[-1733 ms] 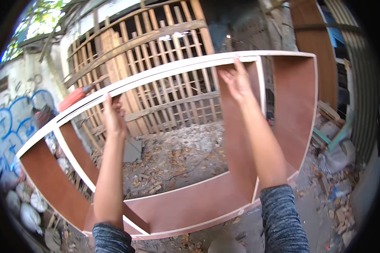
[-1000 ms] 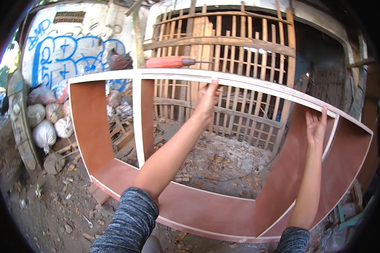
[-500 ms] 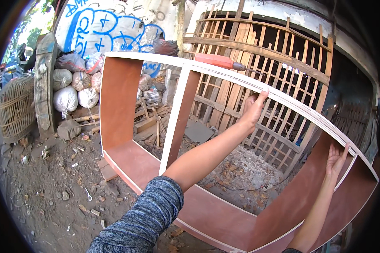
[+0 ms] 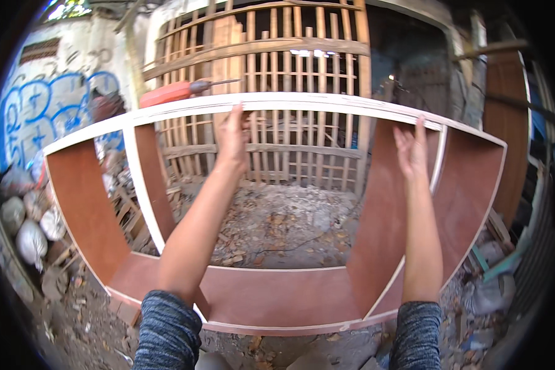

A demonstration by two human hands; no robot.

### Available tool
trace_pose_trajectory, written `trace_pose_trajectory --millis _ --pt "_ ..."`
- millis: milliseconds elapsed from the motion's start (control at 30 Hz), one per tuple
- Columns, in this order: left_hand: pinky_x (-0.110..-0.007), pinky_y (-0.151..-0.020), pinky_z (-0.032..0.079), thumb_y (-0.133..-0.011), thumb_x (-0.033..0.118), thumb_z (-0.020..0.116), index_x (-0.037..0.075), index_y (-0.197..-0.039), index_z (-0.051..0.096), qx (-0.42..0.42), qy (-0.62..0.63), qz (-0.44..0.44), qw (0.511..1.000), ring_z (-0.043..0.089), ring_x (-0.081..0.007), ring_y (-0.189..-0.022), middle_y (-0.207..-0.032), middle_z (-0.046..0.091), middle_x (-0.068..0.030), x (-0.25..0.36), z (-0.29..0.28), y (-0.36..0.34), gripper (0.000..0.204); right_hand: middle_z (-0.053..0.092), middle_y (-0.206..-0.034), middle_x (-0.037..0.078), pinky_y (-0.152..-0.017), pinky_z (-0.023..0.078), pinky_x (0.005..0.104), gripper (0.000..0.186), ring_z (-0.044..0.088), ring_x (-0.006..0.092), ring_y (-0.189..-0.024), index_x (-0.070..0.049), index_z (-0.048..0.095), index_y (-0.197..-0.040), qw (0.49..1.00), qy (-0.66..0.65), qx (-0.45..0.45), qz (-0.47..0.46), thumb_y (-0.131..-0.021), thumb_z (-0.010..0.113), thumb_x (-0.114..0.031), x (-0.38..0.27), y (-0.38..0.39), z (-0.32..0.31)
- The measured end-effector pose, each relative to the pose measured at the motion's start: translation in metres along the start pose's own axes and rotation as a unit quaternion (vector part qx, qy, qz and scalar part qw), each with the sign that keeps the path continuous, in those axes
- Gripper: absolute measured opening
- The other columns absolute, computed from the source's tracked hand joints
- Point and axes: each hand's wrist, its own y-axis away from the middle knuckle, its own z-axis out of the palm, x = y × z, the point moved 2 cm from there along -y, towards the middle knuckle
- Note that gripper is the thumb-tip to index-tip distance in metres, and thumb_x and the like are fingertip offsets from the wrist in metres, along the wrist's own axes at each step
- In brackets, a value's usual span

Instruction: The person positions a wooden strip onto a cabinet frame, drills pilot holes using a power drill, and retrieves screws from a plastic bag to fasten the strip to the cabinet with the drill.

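Note:
A long cabinet frame (image 4: 277, 296) with reddish-brown panels and white edges stands across the view before me. My left hand (image 4: 231, 139) is closed at its white top rail (image 4: 302, 100), thumb on the front edge and fingers curled underneath. Farther right, my right hand (image 4: 412, 148) is raised beneath the same rail beside an upright divider (image 4: 439, 157). Its thumb touches the rail's front edge, while the other fingers are stretched and apart. On top of the rail, left of my left hand, lies a red power drill (image 4: 166, 94) with its bit pointing right.
Behind the frame stands a slatted wooden lattice (image 4: 277, 68). White filled sacks (image 4: 32, 242) are piled at the left below a wall with blue graffiti (image 4: 61, 102). Rubble and dry leaves (image 4: 290, 216) cover the ground. A brown panel (image 4: 505, 123) leans at the right.
My view has swung right, so the frame now appears nearly level and centred. Both hands remain at the top rail, and the drill still lies on it.

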Motion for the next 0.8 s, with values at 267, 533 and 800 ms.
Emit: trace_pose_trajectory --millis 267,533,800 --pt "-0.021 -0.058 0.032 -0.088 0.051 0.068 0.012 -0.104 0.060 0.008 0.037 0.009 0.999 0.044 -0.0041 -0.070 -0.084 0.057 0.0055 0.007 0.017 0.012 0.043 0.059 -0.114 0.011 -0.093 0.057 0.0354 0.045 0.062 0.0178 -0.100 0.003 0.055 -0.114 0.993 0.077 0.069 -0.059 -0.093 0.069 -0.034 -0.020 0.016 0.021" --pt "-0.021 -0.060 0.033 -0.089 0.052 0.067 0.013 -0.109 0.061 0.005 0.040 0.002 0.999 0.044 -0.0042 -0.070 -0.090 0.064 0.0033 0.007 0.025 0.016 0.044 0.053 -0.130 0.011 -0.099 0.047 0.0505 0.085 0.051 0.0295 -0.123 -0.012 0.027 -0.143 0.996 -0.050 0.063 0.036 -0.082 0.081 -0.033 -0.014 0.006 0.013" --pt "-0.020 -0.061 0.034 -0.090 0.051 0.066 0.013 -0.113 0.061 -0.009 0.035 0.001 0.999 0.044 -0.0037 -0.071 -0.092 0.066 0.0030 0.007 0.024 0.016 0.044 0.049 -0.130 0.019 -0.103 0.044 0.0575 0.082 0.057 0.0367 -0.118 -0.010 0.025 -0.139 0.996 -0.090 -0.012 -0.008 -0.083 0.081 -0.027 -0.015 0.001 0.007"
